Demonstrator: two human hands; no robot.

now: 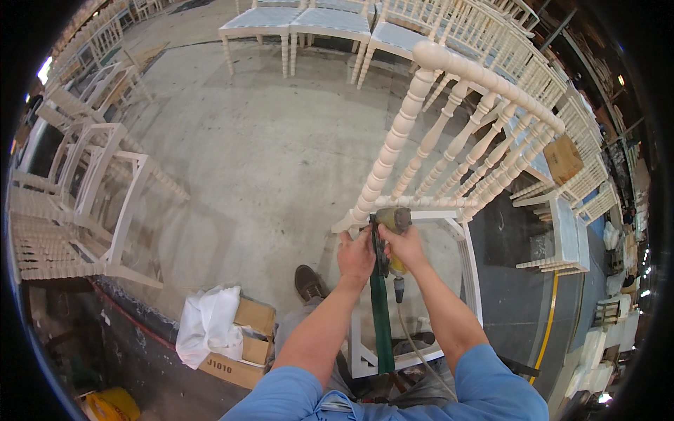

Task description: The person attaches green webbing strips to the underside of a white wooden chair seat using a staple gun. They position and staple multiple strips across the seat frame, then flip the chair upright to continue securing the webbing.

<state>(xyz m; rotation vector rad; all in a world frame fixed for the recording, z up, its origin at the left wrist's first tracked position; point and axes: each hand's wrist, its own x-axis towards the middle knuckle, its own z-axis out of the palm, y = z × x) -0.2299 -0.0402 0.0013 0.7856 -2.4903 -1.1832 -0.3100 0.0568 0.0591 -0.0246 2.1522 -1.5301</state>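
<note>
A white chair frame with turned spindles (453, 147) stands before me, its backrest up and its seat frame (473, 281) without a seat panel. My right hand (401, 245) is wrapped around a yellow and grey air stapler (394, 217), held at the back rail of the seat frame. A hose (414, 337) runs down from the tool's handle. Close beside it, my left hand (357, 254) pinches a dark green webbing strap (380, 316) near the stapler's nose. The strap stretches across the seat opening to the front rail. The tool and hands hide where strap and rail meet.
On the floor at left lies an open cardboard box (235, 370) with a white plastic bag (210, 323). Unfinished chair frames (105, 189) stand at far left. Rows of white chairs (330, 24) line the back and right. A yellow floor line (546, 330) runs at right.
</note>
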